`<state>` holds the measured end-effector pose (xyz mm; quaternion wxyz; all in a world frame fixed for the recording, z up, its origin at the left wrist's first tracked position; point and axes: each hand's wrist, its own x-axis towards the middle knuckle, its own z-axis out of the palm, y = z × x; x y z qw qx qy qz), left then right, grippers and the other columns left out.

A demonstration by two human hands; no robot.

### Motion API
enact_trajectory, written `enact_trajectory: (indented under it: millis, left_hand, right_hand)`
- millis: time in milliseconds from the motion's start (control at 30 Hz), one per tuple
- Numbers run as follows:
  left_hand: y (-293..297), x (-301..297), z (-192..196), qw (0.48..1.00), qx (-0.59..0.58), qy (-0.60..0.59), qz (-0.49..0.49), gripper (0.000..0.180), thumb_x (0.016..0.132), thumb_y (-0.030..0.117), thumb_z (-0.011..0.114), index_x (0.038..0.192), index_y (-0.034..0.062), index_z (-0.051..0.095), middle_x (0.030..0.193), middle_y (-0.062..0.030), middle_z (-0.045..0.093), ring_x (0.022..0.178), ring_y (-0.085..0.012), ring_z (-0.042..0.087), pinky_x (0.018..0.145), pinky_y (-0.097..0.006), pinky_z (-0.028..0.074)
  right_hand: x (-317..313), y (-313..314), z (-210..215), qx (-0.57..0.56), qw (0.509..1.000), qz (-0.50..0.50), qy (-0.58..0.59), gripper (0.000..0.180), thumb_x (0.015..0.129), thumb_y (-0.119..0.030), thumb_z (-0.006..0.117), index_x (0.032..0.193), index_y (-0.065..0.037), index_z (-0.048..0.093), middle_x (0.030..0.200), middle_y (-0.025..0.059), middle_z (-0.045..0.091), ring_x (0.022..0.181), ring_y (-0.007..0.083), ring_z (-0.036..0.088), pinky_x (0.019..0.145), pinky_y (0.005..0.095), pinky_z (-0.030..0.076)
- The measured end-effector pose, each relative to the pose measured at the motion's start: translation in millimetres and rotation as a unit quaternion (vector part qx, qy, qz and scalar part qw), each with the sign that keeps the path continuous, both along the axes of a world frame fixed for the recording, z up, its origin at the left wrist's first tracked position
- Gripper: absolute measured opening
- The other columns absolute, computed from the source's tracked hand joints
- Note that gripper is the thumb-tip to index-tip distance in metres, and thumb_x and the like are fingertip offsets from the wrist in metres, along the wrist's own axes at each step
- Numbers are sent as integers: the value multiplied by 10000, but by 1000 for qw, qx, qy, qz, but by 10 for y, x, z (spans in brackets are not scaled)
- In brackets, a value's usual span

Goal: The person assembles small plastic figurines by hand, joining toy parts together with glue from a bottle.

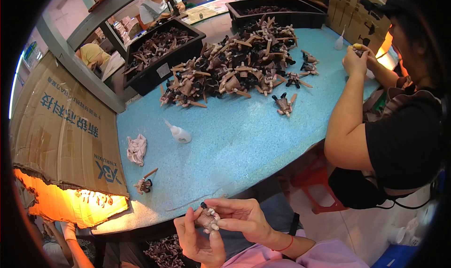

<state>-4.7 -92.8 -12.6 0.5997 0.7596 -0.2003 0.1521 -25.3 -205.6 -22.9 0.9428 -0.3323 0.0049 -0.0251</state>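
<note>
Close to the table's front edge, a small brown and cream figurine (207, 219) with a black end is held up between my two hands. My left hand (198, 242) pinches it between thumb and fingers from the left. From the other side, the fingertips of my right hand (246, 221) grip its pale part. Fingers cover some of the figurine. Another figurine (143, 186) with a long brown blade-like piece lies on the blue table (211, 160), left of my hands. Beyond it are a white squeeze bottle (180, 134) with a thin nozzle and a crumpled pinkish cloth (136, 149).
A large pile of figurines (235, 66) covers the table's far part, beside two black bins (162, 70) holding more. Cardboard (75, 122) walls the left side above a glowing lamp area. At right, a co-worker (399, 136) holds a small object near another nozzle bottle (340, 40).
</note>
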Motion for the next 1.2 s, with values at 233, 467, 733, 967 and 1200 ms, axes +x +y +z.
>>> enact_trajectory:
  millis: [233,467,733,967,1200]
  left_hand:
    - [-13,11,4,1000,-2,-5,-8,498,795,121,521,1234,-92,424,1001,-135,508,886,-198,553,788,-307,444]
    - [-50,9,16,1000,-6,4,-8,498,798,126,524,1233,-94,420,1008,-133,511,900,-195,546,801,-310,437]
    - [-67,14,62,999,38,4,3,507,748,59,487,1226,-98,426,1009,-139,516,908,-199,541,814,-308,431]
    - [-77,19,81,999,52,-4,6,501,728,17,468,1217,-86,446,998,-146,527,901,-200,539,814,-309,429]
    - [-55,31,104,996,85,-32,9,500,727,-2,471,1220,-81,448,1006,-152,536,896,-205,546,817,-311,427]
  right_hand:
    - [3,-10,-7,16,1000,5,5,451,803,49,514,1245,78,432,1137,181,552,1057,204,535,907,310,434]
    - [12,-33,-10,23,1000,5,7,450,809,48,514,1250,72,429,1129,178,557,1054,206,537,907,314,438]
    - [34,-58,-11,27,1000,0,2,441,807,52,516,1241,68,443,1105,178,570,1012,200,560,878,302,455]
    - [52,-63,-2,29,1000,-4,2,437,805,54,519,1235,71,448,1097,180,573,1001,201,565,873,300,458]
    - [60,-52,-22,27,1000,-2,-5,431,809,60,512,1234,79,444,1097,190,571,1001,208,565,877,306,455]
